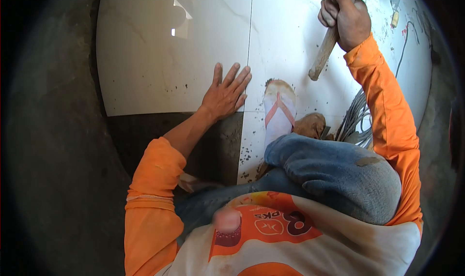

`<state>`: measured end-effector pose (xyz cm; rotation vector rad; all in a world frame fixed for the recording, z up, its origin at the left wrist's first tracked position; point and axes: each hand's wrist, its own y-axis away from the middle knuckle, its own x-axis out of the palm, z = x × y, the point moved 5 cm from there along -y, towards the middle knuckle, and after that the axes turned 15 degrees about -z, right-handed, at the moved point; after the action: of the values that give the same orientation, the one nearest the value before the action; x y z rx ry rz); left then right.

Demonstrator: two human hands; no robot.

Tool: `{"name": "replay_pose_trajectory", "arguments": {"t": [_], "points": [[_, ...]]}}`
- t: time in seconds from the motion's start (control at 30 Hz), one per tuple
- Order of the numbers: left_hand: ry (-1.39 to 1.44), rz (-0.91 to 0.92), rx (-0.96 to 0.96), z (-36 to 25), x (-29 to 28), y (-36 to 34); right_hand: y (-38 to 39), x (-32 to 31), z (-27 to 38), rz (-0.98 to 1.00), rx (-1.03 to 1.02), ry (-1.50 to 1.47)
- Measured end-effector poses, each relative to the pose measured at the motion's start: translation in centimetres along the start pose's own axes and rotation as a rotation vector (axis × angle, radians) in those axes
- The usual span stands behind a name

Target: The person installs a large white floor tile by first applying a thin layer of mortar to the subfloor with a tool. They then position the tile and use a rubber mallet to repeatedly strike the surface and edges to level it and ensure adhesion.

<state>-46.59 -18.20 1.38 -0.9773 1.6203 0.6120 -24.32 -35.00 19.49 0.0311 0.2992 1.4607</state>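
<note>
Foot (279, 101), obstacle right of left hand (224, 96)

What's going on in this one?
A person crouches on a tiled floor. The left hand rests with fingers spread on a large white tile, near its lower right corner. The right hand grips a wooden handle, whose upper end is out of view. Coiled cable lies right of the sandaled foot.

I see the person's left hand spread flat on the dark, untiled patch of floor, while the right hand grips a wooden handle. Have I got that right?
Not quite: the head view shows the left hand spread on the glossy white tile, not on the dark patch. The right hand does grip a wooden handle.
</note>
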Motion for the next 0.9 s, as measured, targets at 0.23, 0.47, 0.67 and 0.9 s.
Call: {"name": "replay_pose_trajectory", "arguments": {"t": [0.23, 0.47, 0.67, 0.9], "points": [[0.086, 0.014, 0.135, -3.5, 0.1, 6.0, 2.8, 2.2, 1.1, 0.028, 0.003, 0.038], [0.04, -0.054, 0.172, -1.5, -0.5, 7.3, 7.6, 2.1, 3.3, -0.027, -0.006, 0.116], [0.013, -0.067, 0.13, -5.4, 0.4, 8.4, 10.7, 1.0, 2.8, -0.011, -0.007, 0.149], [-0.038, -0.108, 0.024, -6.0, -0.1, 8.1, 12.7, 0.6, 2.4, -0.024, 0.009, 0.168]]}}
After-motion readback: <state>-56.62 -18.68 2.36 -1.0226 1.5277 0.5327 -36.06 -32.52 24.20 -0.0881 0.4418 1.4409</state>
